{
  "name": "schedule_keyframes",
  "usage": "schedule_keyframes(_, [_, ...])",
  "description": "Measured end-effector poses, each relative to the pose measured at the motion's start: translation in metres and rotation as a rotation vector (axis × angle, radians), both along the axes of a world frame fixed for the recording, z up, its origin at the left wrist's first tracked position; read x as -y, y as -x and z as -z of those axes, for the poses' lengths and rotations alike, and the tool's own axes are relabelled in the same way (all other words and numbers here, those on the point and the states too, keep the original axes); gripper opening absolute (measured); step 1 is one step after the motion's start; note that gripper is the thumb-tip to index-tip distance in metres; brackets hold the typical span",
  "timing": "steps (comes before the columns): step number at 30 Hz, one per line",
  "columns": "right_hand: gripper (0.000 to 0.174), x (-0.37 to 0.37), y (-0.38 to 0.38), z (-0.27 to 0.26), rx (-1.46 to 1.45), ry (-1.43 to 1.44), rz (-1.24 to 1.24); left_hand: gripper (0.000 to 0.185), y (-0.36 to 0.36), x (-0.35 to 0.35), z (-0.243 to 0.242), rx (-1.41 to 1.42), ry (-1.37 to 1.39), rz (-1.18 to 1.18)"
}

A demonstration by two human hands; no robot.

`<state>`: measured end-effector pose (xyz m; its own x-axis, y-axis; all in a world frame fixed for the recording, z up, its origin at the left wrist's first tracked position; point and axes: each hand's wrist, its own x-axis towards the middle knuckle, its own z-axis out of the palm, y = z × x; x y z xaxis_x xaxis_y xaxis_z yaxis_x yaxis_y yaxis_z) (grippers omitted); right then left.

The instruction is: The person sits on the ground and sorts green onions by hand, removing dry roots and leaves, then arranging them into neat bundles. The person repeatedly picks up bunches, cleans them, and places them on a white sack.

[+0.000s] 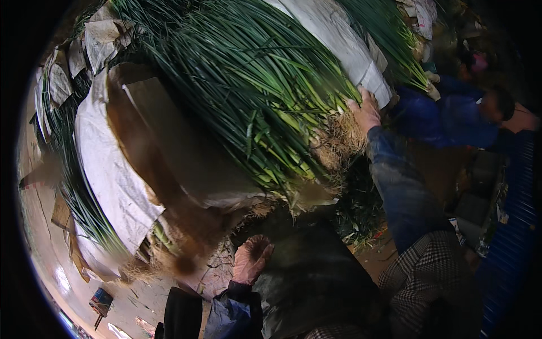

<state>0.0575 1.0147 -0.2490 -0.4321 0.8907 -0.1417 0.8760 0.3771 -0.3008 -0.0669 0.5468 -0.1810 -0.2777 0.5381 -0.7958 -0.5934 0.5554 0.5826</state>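
A large heap of long green onions [254, 84] lies before me, green tops toward the upper left and pale stalks toward the right. My right hand [366, 111] reaches to the root end and touches the outermost stalks beside the fibrous roots [334, 146]; whether its fingers grip any is hard to see. Lower in the middle, my left hand [253, 259] is curled above my dark-covered lap, with its palm side partly in view. Nothing can be made out in it, and it is apart from the onions.
White woven sheeting [114, 169] wraps bundles at left; another strip [338, 38] lies behind the heap. A co-worker in blue [440, 112] is at right near more onions [394, 42]. A small box [101, 301] lies on the floor at lower left. Blue corrugated material [508, 237] stands far right.
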Motion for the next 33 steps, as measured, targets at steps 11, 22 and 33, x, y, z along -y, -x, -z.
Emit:
schedule_keyframes(11, [0.036,0.060,0.034,-0.062,-0.738,0.855,0.174,0.014,-0.057,-0.148,-0.030,0.107,-0.205,-0.020])
schedule_keyframes(22, [0.021,0.199,-0.005,-0.055,-0.382,0.436,-0.205,0.017,-0.081,-0.150,-0.025,0.234,0.020,-0.527])
schedule_keyframes(33, [0.012,0.256,-0.088,-0.077,-0.501,0.472,-0.174,0.021,-0.084,-0.160,-0.006,0.149,-0.394,-0.815])
